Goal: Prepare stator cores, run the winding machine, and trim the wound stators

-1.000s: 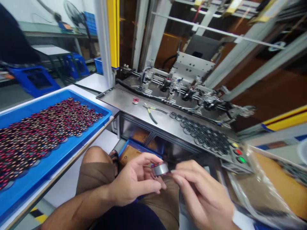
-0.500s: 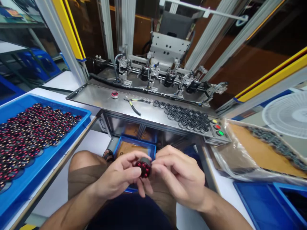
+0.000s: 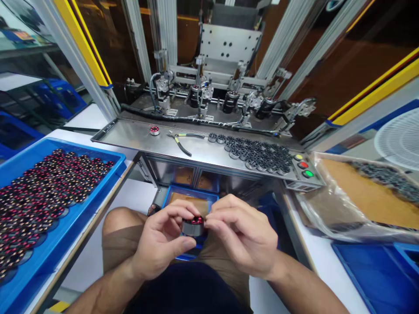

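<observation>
Above my lap, my left hand grips a small round motor between thumb and fingers. The motor has a smooth grey metal side and a black top with red windings, tilted partly toward me. My right hand is closed in a pinch at the motor's right edge. Whatever lies between its thumb and fingertips is too small or hidden to make out. On the metal ledge ahead sits another red-topped motor, beside open cutting pliers with black and yellow handles.
Many red-and-black motor parts fill a blue tray at left. Grey metal rings cluster on the ledge near coloured push buttons. Behind stands a machine with several fixtures. At right are a plastic-lined box and a white fan.
My left hand has turned the motor so its side now faces me and its red top points more upward. The right hand stays pinched at its edge. The view has shifted slightly.
</observation>
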{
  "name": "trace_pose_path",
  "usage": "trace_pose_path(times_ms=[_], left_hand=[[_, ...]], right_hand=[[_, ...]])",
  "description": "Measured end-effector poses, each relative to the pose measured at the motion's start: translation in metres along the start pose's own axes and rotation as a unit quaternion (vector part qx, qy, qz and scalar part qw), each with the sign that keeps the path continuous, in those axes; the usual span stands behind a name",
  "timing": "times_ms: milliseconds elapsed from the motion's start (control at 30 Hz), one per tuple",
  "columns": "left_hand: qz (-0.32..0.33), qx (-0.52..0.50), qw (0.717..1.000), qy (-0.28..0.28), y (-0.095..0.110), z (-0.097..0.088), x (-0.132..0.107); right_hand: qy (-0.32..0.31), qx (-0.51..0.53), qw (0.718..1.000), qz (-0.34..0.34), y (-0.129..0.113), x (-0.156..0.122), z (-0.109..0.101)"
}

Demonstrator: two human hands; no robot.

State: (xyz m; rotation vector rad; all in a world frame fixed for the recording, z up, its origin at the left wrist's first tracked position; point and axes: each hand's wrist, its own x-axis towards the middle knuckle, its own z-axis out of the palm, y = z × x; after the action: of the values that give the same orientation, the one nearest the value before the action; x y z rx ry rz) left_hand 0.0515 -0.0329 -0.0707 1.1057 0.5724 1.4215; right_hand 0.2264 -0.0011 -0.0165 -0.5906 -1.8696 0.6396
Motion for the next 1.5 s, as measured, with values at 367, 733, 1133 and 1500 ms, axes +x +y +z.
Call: trace_pose_path(times_ms=[367, 733, 1133, 1500], left_hand=[[0.0, -0.077, 0.997, -0.01, -0.008, -0.009, 0.011], [0.03, 0.003, 0.998, -0.062, -0.005, -0.013, 0.015], [-0.007, 0.328, 0.942, -0.067, 0.022, -0.011, 0.005], [0.061, 0.356, 0.931, -0.047, 0.023, -0.009, 0.007]], right_hand=[[0.053, 0.391, 0.843, 0.365, 0.006, -0.041, 0.049], [0.015, 0.579, 0.73, 0.362, 0.012, -0.04, 0.048], [0.041, 0.003, 0.999, 0.032, 0.024, -0.045, 0.025], [0.032, 0.09, 0.993, 0.068, 0.014, -0.039, 0.014]])
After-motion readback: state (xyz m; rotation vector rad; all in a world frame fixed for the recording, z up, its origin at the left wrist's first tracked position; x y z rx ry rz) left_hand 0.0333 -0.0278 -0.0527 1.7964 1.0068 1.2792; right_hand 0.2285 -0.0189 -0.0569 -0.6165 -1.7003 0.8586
